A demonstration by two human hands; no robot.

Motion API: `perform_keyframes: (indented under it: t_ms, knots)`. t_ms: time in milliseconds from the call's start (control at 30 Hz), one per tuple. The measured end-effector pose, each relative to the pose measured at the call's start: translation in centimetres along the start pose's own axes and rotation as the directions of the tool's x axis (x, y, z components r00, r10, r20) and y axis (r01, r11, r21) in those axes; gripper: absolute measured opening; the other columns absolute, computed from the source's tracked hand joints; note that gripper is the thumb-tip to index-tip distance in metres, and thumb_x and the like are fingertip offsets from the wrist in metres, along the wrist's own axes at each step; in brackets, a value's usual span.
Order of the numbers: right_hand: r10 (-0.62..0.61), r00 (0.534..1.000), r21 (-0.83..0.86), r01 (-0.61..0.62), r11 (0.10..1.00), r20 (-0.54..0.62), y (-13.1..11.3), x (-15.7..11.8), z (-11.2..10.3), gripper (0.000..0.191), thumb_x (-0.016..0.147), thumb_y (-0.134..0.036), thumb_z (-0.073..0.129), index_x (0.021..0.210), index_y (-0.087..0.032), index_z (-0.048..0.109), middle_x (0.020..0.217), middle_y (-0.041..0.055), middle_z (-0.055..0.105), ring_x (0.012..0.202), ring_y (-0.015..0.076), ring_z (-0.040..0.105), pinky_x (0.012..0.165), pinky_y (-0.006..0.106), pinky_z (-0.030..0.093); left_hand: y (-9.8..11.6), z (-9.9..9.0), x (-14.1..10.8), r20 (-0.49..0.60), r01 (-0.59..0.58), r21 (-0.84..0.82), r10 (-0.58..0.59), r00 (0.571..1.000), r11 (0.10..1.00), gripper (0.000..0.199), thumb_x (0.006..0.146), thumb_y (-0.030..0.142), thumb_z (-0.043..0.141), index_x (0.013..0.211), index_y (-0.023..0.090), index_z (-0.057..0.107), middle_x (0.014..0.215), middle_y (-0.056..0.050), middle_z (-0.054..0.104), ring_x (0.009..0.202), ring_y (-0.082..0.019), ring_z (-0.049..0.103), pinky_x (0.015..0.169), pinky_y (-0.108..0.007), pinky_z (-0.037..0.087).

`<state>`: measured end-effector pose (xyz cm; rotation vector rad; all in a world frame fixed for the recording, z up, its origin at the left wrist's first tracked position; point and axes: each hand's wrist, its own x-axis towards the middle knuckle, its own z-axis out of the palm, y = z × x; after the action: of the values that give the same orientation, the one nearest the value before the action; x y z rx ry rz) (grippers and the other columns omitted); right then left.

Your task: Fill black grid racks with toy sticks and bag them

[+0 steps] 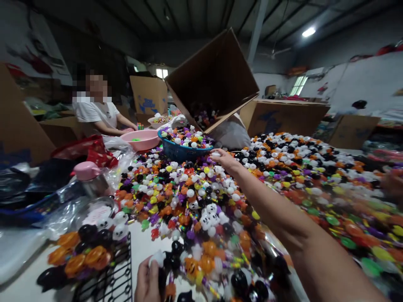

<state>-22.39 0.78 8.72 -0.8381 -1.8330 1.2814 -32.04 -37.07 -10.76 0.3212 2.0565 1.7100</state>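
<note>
My left hand [147,280] is low in the view, its fingers closed around a small white plastic toy [158,258]. Black toys lie right beside it, and I cannot tell whether any are in the grip. My right hand [225,160] reaches far forward over the heap, beside the rim of a blue basket [178,152] full of colourful small toys. A small white toy [215,154] shows at its curled fingertips. Under the right arm spreads a large heap of Halloween toys [182,188]: pumpkins, white skulls, black pieces and coloured tubes.
A tilted cardboard box [217,71] opens toward the heap behind the basket. Pumpkin and skull toys [85,260] lie on a black wire rack [107,277] at left. Nearby stands a pink-lidded jug [88,174]. Beyond a pink basin [141,140], a person [97,111] sits working.
</note>
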Motion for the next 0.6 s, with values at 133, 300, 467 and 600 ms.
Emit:
perform_keyframes:
  t_ms: [133, 300, 467, 600]
  knots:
    - [0.069, 0.995, 0.021, -0.068, 0.997, -0.078, -1.0, -5.7, -0.5, 0.037, 0.070, -0.034, 0.073, 0.100, -0.020, 0.057, 0.061, -0.0069, 0.052, 0.052, 0.0091, 0.046, 0.053, 0.022, 0.039, 0.0, -0.1, 0.1, 0.050, -0.076, -0.081, 0.080, 0.996, 0.994, 0.060, 0.073, 0.075, 0.059, 0.101, 0.022, 0.059, 0.097, -0.002, 0.065, 0.095, -0.023, 0.059, 0.086, -0.033, 0.046]
    - [0.087, 0.995, 0.070, -0.090, 0.993, 0.042, -1.9, -18.4, 2.1, 0.037, 0.081, -0.054, 0.066, 0.100, -0.024, 0.056, 0.064, -0.0049, 0.052, 0.053, 0.0108, 0.048, 0.052, 0.023, 0.041, 0.1, 0.3, -0.8, 0.021, -0.153, -0.236, 0.162, 0.987, 0.960, 0.041, 0.084, 0.062, 0.057, 0.087, 0.021, 0.056, 0.077, 0.002, 0.055, 0.074, -0.015, 0.051, 0.071, -0.025, 0.043]
    - [0.186, 0.958, 0.052, -0.202, 0.978, 0.220, -1.2, -31.4, 6.2, 0.035, 0.080, -0.050, 0.070, 0.106, -0.029, 0.063, 0.070, -0.0024, 0.054, 0.056, 0.0129, 0.050, 0.046, 0.024, 0.036, -0.5, 0.3, -0.6, 0.023, -0.166, -0.265, 0.178, 0.984, 0.950, 0.038, 0.089, 0.058, 0.051, 0.086, 0.021, 0.053, 0.074, 0.003, 0.052, 0.068, -0.012, 0.050, 0.067, -0.023, 0.042]
    - [0.238, 0.943, 0.124, -0.271, 0.954, 0.233, 1.7, -36.7, 9.3, 0.036, 0.083, -0.051, 0.067, 0.111, -0.029, 0.059, 0.060, -0.0061, 0.044, 0.049, 0.0120, 0.041, 0.044, 0.024, 0.029, -0.1, 0.2, -0.7, 0.021, -0.208, -0.314, 0.225, 0.974, 0.927, 0.036, 0.089, 0.055, 0.055, 0.079, 0.020, 0.052, 0.073, 0.003, 0.051, 0.068, -0.011, 0.047, 0.068, -0.022, 0.040]
